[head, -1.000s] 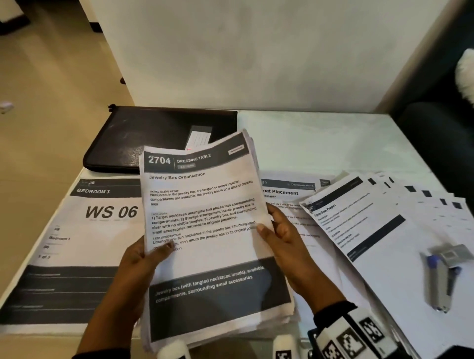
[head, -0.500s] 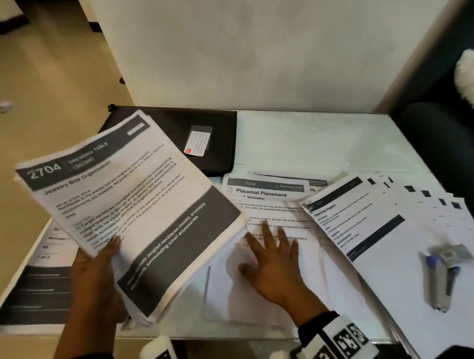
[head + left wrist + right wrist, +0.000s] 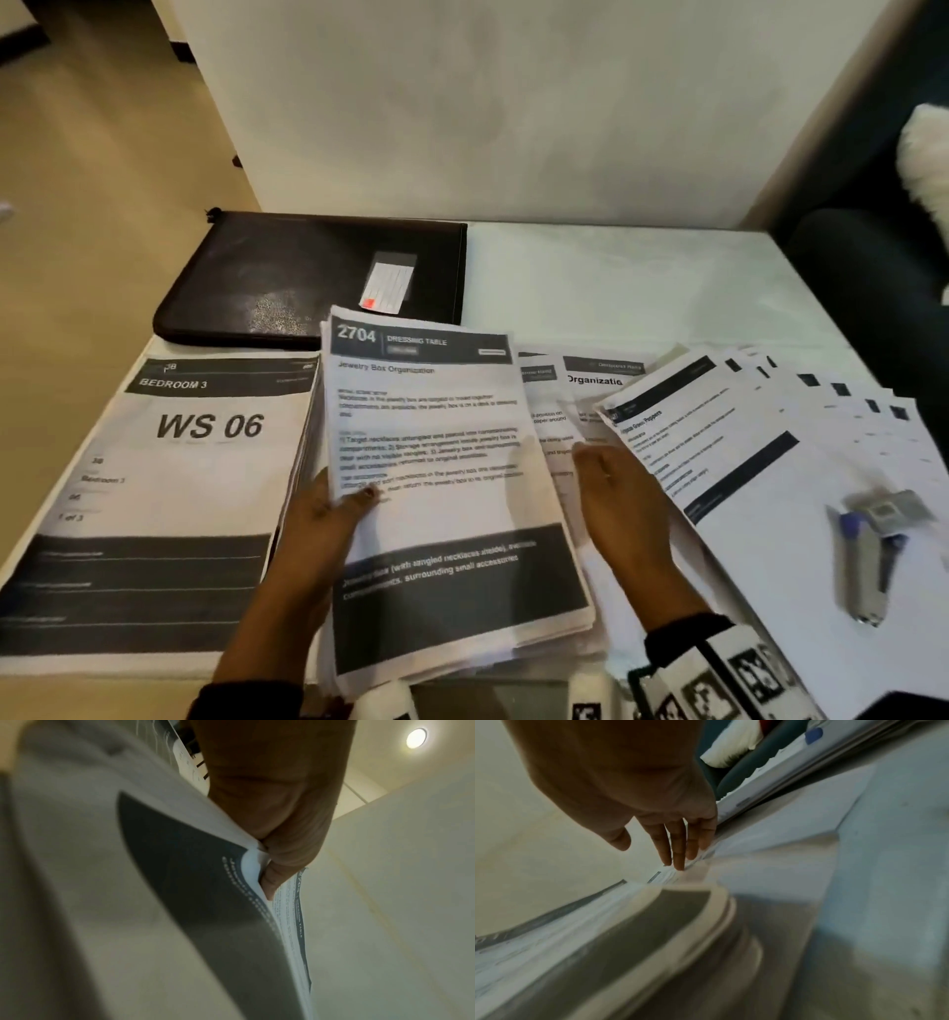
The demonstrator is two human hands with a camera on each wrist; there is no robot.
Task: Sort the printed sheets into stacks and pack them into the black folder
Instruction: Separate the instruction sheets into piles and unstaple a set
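Left hand (image 3: 321, 519): grips thick 2704 stack (image 3: 441, 493) at its left edge, thumb on top.
Right hand (image 3: 624, 506): fingers straight, holds nothing, just right of stack.

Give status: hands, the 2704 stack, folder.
Left hand grips the 2704 stack at its left edge. Right hand open, fingers straight, beside the stack. Black folder lies closed behind; stapler on fanned sheets.

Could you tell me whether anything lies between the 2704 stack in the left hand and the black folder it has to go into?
Nothing visible lies between them: the 2704 stack, gripped by the left hand, sits just in front of the black folder, which looks closed.
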